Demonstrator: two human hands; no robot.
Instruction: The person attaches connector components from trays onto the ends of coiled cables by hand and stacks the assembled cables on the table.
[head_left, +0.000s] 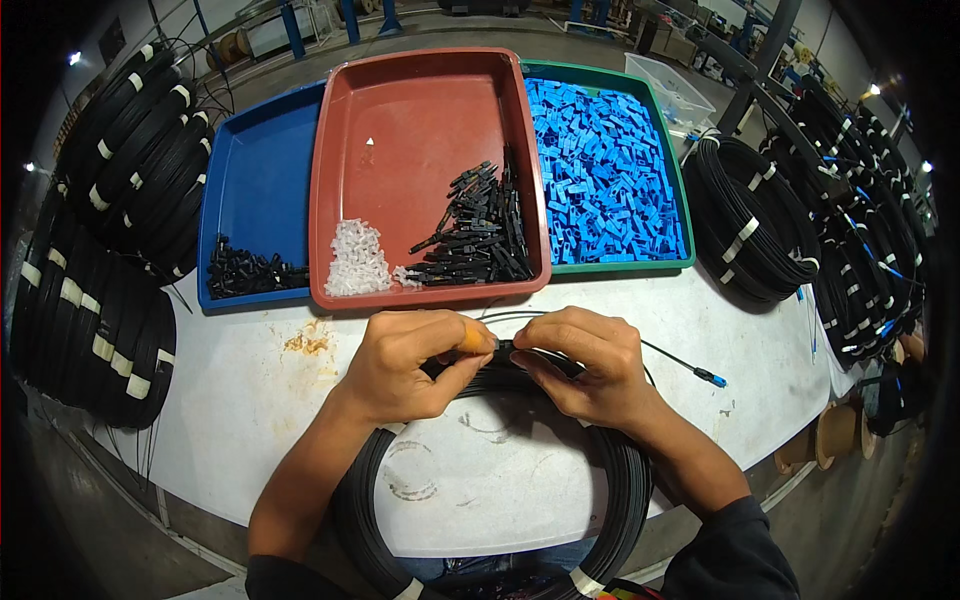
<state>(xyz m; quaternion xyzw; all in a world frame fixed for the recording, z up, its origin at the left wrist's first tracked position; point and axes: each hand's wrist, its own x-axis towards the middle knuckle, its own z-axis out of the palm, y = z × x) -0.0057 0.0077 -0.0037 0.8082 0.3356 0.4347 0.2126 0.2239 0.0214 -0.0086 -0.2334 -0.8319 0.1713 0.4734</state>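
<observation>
At the bottom centre of the frame, a black cable coil (620,480) is lying on the white table (250,400). Just above it, the left hand (405,365) and right hand (585,362) are meeting, fingers pinching the cable's end between them. Farther up, a red tray (400,110) is holding black connectors (480,230) and clear pieces (357,258); at upper right, a green tray (668,150) is holding blue parts (605,170).

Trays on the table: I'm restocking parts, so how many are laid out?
3. The blue tray is on the left, the red tray in the middle, overlapping it, and the green tray on the right, full of blue parts. A clear bin behind isn't counted.
</observation>
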